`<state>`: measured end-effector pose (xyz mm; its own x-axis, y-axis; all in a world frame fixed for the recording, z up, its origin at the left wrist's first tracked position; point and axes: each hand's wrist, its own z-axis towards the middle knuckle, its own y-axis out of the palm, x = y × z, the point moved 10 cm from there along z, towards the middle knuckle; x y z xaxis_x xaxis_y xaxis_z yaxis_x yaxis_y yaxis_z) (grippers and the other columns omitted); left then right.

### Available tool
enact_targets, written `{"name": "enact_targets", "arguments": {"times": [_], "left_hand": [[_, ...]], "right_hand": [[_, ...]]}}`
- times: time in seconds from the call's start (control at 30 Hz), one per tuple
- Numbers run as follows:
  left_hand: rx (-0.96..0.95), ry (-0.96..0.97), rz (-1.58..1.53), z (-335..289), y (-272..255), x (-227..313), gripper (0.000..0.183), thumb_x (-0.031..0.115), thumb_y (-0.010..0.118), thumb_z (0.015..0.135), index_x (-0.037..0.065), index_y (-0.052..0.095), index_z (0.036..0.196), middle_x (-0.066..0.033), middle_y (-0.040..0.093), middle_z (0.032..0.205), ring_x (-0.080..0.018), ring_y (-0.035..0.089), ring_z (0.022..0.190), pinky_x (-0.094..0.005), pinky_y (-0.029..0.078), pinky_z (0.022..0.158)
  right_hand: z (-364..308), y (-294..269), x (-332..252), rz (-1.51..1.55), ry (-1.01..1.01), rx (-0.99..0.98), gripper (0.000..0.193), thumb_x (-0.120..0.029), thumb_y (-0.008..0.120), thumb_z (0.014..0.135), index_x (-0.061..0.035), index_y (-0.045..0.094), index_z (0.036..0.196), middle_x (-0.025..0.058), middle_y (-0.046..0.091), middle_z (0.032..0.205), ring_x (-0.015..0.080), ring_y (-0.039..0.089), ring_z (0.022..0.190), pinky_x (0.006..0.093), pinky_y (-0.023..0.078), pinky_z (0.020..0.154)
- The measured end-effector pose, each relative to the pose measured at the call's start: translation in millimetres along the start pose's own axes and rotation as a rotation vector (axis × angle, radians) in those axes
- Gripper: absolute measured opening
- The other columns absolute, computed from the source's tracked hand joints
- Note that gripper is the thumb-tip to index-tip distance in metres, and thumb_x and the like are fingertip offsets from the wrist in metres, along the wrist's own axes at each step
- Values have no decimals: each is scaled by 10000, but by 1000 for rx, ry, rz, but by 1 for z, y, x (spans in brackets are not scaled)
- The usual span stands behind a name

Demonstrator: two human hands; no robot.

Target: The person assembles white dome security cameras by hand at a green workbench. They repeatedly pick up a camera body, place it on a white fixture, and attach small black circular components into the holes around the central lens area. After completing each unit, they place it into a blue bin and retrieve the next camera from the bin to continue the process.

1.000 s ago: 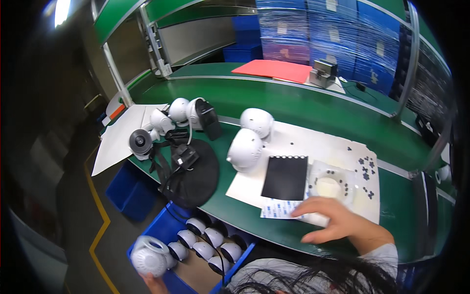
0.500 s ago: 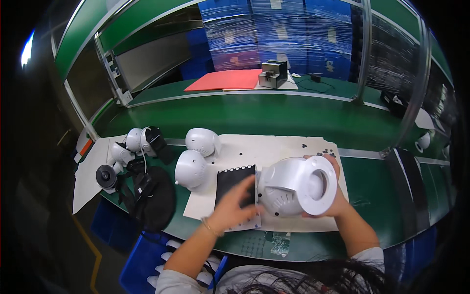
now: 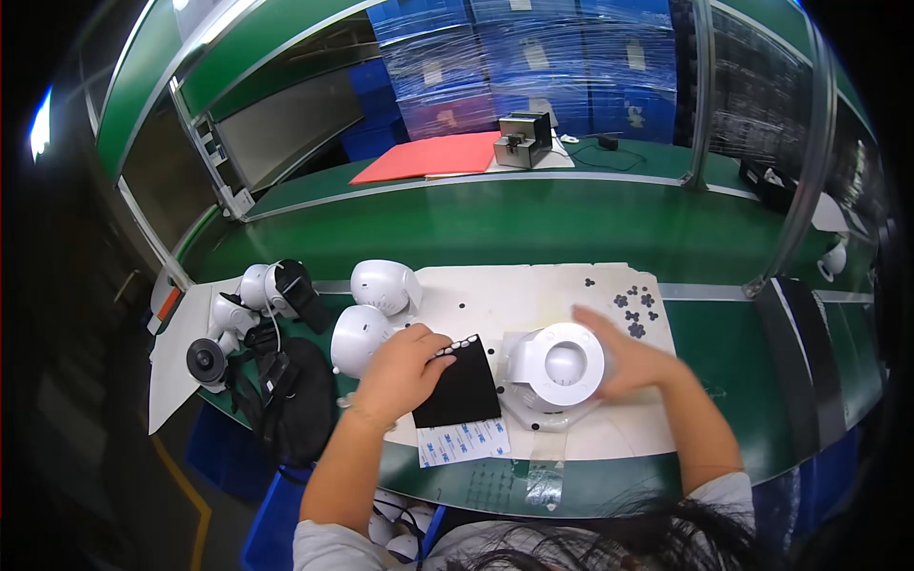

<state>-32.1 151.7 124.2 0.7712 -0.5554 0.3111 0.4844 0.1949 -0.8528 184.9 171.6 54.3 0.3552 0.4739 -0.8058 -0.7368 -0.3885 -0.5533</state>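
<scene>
The left hand (image 3: pixel 398 376) is bent, with thumb and forefinger close together at the far edge of the black sheet (image 3: pixel 459 390), where a row of pale ovals shows. It touches this edge, but I cannot tell if the fingertips have a firm pinch. Half a second ago this hand was blurred above the sheet and apart from the housing.

The white housing (image 3: pixel 536 371) is just at the thumb side of the right hand (image 3: pixel 624 357). Before, the right hand held it tilted, with the ring to the side; now it sits low over the cream board (image 3: pixel 624 433), with the ring turned upward. The right hand is open and blurred; I cannot tell if it touches the housing.

By my judgement, the housing is now placed, so attention can go to the sheet under the left hand.

A blue-printed paper (image 3: pixel 465 443) lies nearer the body than the left hand's fingertips. Two other white housings (image 3: pixel 360 335) stand beyond this hand, and dark small pads (image 3: pixel 636 329) lie beyond the right one.
</scene>
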Motion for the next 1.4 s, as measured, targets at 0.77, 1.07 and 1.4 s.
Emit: {"name": "enact_targets", "arguments": {"times": [0.77, 1.07, 1.4], "left_hand": [[146, -455, -1154, -85, 38, 35, 520, 16, 725, 649, 9, 462, 1098, -69, 564, 872, -96, 528, 770, -241, 436, 688], [346, -331, -974, -76, 49, 12, 142, 56, 674, 732, -9, 553, 767, -10, 545, 604, -55, 451, 532, -197, 377, 495], [361, -333, -783, -82, 53, 12, 207, 133, 685, 737, -11, 541, 773, -57, 565, 600, -98, 504, 538, -220, 418, 511]], "right_hand": [[-46, 40, -69, 510, -51, 358, 320, -52, 574, 813, -52, 436, 1102, 77, 541, 907, 112, 548, 807, 237, 452, 717], [-48, 11, -64, 219, 4, 307, 244, -81, 598, 794, -37, 537, 1026, 80, 619, 822, 142, 613, 760, 261, 481, 712], [-42, 8, -76, -84, -63, 286, 235, -147, 648, 745, -65, 588, 957, 66, 621, 821, 196, 599, 727, 276, 465, 624]]}}
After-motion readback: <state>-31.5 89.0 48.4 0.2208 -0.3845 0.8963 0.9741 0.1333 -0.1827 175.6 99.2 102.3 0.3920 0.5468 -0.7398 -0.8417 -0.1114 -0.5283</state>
